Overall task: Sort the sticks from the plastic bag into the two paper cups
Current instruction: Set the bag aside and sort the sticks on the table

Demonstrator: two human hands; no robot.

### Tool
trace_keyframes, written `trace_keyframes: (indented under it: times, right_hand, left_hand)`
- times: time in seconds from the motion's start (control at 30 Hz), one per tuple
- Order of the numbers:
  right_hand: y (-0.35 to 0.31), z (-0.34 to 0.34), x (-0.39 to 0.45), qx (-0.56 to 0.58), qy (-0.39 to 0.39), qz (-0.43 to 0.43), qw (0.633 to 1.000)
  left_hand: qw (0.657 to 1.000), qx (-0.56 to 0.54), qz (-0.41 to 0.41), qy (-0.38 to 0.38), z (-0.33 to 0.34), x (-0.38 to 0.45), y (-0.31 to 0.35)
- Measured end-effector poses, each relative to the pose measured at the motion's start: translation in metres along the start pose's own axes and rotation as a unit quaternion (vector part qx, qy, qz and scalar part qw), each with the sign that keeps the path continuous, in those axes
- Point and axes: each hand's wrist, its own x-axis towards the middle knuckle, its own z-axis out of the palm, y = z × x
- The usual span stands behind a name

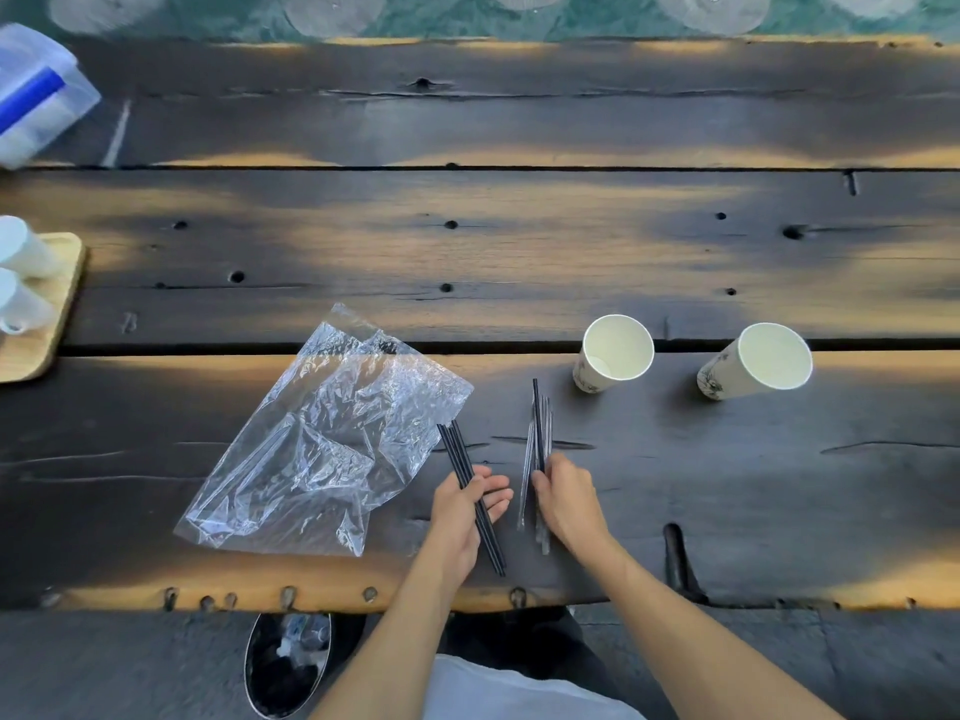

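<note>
Head view looks down on a dark wooden table (519, 252). A person sits at its near edge with both arms out. The left hand (462, 504) is closed around a few black sticks (470, 491). The sticks point up and away, and their far tips sit just over the edge of the plastic bag (322, 433). It looks like this hand keeps the black ones apart so they do not mix with the rest.

The right hand (563, 498) presses down on a small pile of clear sticks (530, 459), with one black stick (537, 423) in the bunch. The fingers curl over the pile, touching it, but whether they pinch any stick cannot be told. The hand seems to hold the pile flat so one stick can be pulled out.

The plastic bag lies flat and crinkled to the left of the hands. It looks empty now. Two paper cups stand past the right hand. The near cup (615, 350) and the far cup (763, 361) both show white insides with no sticks in them. So the sorting into cups has not started yet. The piles are near the cups, which makes the drop short.
</note>
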Motion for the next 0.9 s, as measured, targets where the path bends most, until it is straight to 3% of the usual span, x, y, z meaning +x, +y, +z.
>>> trace_keyframes:
  times: [0.1, 0.2, 0.3, 0.4, 0.47, 0.53, 0.63, 0.73, 0.83, 0.9]
  right_hand:
    - [-0.001, -0.003, -0.017, 0.066, -0.058, -0.051, 0.995]
    - [-0.004, -0.003, -0.031, 0.037, -0.119, -0.116, 0.985]
    - [-0.001, -0.005, -0.033, -0.025, -0.120, -0.155, 0.980]
    - [0.004, -0.017, -0.028, -0.065, -0.101, -0.156, 0.980]
    - [-0.005, -0.033, -0.026, 0.063, -0.069, -0.106, 0.990]
    - [-0.016, -0.048, -0.021, 0.225, -0.013, -0.057, 0.973]
    - [-0.024, -0.071, -0.014, 0.344, -0.061, -0.042, 0.936]
    - [-0.024, -0.086, -0.015, 0.345, -0.152, -0.052, 0.925]
    - [-0.023, -0.091, -0.016, 0.356, -0.153, -0.046, 0.921]
    - [-0.020, -0.087, -0.017, 0.387, -0.139, -0.046, 0.911]
  left_hand:
    - [0.999, -0.010, 0.006, -0.034, 0.006, -0.002, 0.003]
    - [0.997, -0.008, 0.017, -0.077, 0.015, -0.008, 0.005]
    - [0.992, 0.053, 0.042, -0.109, 0.024, -0.014, 0.005]
    - [0.982, 0.150, 0.078, -0.083, 0.029, -0.016, 0.004]
    - [0.969, 0.214, 0.096, -0.081, 0.033, -0.018, 0.005]
    - [0.958, 0.245, 0.096, -0.114, 0.037, -0.023, 0.009]
    - [0.946, 0.254, 0.053, -0.194, 0.045, -0.035, 0.014]
    - [0.909, 0.352, 0.053, -0.218, 0.049, -0.038, 0.015]
    - [0.815, 0.533, 0.147, -0.175, 0.052, -0.033, 0.015]
    - [0.783, 0.575, 0.182, -0.151, 0.054, -0.031, 0.014]
